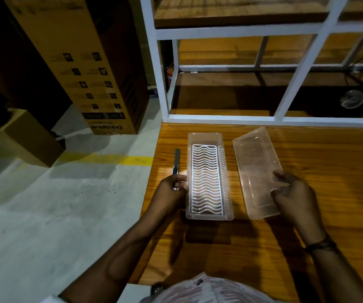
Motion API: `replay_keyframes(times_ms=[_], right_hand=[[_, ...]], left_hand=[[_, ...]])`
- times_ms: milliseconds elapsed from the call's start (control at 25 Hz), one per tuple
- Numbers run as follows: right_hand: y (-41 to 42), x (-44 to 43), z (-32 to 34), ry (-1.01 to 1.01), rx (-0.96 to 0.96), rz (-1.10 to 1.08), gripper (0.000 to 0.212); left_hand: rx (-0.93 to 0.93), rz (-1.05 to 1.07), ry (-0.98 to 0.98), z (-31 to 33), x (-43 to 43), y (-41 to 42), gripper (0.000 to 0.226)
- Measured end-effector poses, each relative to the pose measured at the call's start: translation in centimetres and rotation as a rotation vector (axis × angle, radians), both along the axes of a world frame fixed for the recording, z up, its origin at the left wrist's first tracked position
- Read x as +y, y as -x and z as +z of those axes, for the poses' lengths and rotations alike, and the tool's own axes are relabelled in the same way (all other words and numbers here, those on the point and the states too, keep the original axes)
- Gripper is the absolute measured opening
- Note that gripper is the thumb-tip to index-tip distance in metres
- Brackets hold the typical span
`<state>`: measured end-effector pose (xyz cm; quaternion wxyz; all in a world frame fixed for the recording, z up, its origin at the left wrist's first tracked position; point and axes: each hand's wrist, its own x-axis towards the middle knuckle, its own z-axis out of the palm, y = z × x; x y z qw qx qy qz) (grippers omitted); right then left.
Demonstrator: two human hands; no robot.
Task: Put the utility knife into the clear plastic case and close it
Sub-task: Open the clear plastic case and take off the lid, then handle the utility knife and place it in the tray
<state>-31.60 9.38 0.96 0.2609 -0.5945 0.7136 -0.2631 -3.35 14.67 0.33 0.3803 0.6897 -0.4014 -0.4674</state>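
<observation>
The clear plastic case (209,216) stands open on the wooden table (320,162), with a white wavy grid insert (206,178) lying in its bottom. The utility knife (177,159), slim and grey, lies along the case's left side, pointing away from me. My left hand (170,194) is closed around the knife's near end, fingers touching the case's left wall. To the right, the clear lid (255,156) lies separate and slightly angled. My right hand (294,196) grips the lid's near right edge.
A white metal shelf frame (220,117) with wooden boards stands right behind the case. The table's left edge runs close to the knife; beyond it is grey floor with a yellow line (102,159). A tall cardboard box (78,68) and a smaller box (31,141) stand on the floor.
</observation>
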Motion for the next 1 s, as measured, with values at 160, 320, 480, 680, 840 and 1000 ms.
replay_keyframes(times_ms=[160, 320, 480, 680, 840, 1000], right_hand=[[0.3, 0.1, -3.0, -0.099, 0.086, -0.012, 0.068], [0.4, 0.3, -4.3, -0.099, 0.164, 0.026, 0.059], [0.1, 0.4, -5.3, -0.153, 0.316, 0.020, 0.054], [-0.1, 0.6, -5.7, -0.149, 0.459, 0.047, 0.040], [-0.4, 0.6, -5.6, -0.135, 0.502, 0.047, 0.040], [-0.5, 0.6, -5.3, -0.089, 0.494, 0.020, 0.047]], left_hand=[[-0.010, -0.025, -0.002, -0.1, -0.3, -0.4, 0.018], [-0.009, -0.036, 0.000, -0.1, -0.6, -0.6, 0.020], [0.072, -0.002, -0.006, 0.0, -0.4, -0.2, 0.017], [0.093, 0.023, 0.001, -0.3, -0.6, -0.2, 0.014], [0.050, 0.025, -0.004, -0.7, -0.5, -0.2, 0.016], [-0.269, 0.116, 0.017, -0.9, -0.1, -1.3, 0.018]])
